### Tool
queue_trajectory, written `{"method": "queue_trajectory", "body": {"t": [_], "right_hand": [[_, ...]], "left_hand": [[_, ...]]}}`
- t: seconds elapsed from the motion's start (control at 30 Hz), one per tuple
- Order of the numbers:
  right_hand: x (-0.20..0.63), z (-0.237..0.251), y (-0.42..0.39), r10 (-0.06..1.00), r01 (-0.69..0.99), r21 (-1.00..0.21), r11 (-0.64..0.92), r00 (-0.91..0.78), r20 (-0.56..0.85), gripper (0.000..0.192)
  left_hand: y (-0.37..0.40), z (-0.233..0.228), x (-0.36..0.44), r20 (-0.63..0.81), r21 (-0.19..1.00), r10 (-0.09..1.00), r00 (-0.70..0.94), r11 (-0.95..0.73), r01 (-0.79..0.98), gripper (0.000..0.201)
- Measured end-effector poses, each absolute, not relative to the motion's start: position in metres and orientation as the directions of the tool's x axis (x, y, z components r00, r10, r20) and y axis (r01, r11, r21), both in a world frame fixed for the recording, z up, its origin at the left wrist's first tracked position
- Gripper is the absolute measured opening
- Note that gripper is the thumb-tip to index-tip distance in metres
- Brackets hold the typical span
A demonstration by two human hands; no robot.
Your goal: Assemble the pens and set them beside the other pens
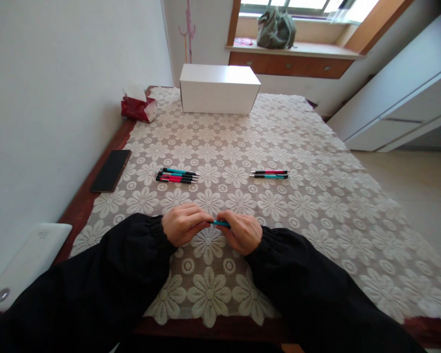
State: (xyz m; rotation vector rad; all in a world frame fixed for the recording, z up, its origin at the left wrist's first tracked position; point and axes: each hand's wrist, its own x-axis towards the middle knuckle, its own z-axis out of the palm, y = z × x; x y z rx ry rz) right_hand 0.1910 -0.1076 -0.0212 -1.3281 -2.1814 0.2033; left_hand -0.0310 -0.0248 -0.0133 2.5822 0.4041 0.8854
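Both hands meet over the lace tablecloth (pixel 316 206) near the table's front edge. My left hand (pixel 183 223) and my right hand (pixel 242 231) each grip one end of a teal pen (pixel 220 223), of which only a short middle stretch shows between the fingers. Farther back on the left lies a group of several pens (pixel 176 175), teal and pink with black ends. On the right lie two pens (pixel 269 174), one pink and one teal, side by side.
A white box (pixel 219 88) stands at the table's far end, with a red tissue box (pixel 138 107) to its left. A black phone (pixel 111 169) lies near the left edge. A white device (pixel 25 260) sits at lower left beside the wall.
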Motion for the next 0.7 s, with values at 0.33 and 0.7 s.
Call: {"method": "queue_trajectory", "body": {"t": [0.33, 0.7], "right_hand": [[0.1915, -0.0204, -0.1076, 0.863, 0.78, -0.398, 0.483, -0.345, 0.37, 0.026], [0.1933, -0.0143, -0.106, 0.861, 0.793, -0.389, 0.468, -0.309, 0.405, 0.026]], "left_hand": [[-0.0249, -0.0141, -0.0317, 0.503, 0.465, 0.399, 0.767, -0.873, 0.149, 0.014], [-0.0204, -0.0186, -0.032, 0.463, 0.423, 0.53, 0.71, -0.837, 0.348, 0.035]]}}
